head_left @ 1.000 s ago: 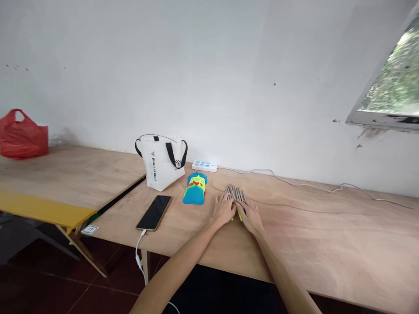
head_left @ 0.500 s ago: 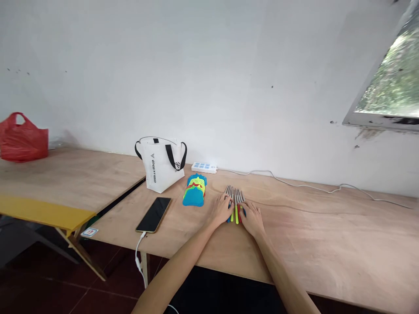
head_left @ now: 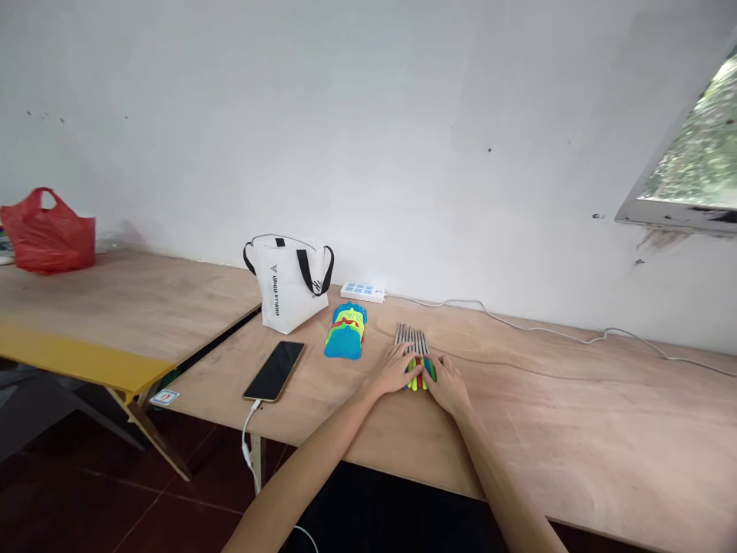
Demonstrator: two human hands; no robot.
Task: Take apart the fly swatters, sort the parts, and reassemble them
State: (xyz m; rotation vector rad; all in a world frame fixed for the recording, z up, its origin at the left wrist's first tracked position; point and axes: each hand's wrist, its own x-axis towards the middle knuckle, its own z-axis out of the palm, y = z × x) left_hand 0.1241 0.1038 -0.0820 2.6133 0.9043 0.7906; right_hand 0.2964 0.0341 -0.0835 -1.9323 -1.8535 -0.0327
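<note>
A row of metal utensils with coloured handles lies side by side on the plywood table. My left hand rests on the table against the left side of the handles, fingers stretched flat. On the right side my right hand presses in the same way, fingers extended. The green, red and blue handle ends show between the two hands. Neither hand is wrapped round anything.
Left of the utensils lies a blue, yellow and red cloth bundle. A white tote bag stands behind a black phone on a charging cable. A white power strip sits by the wall. A red plastic bag is far left.
Both hands have slid back toward me along the utensils, uncovering the coloured handle ends between them. The camera has shifted slightly.
</note>
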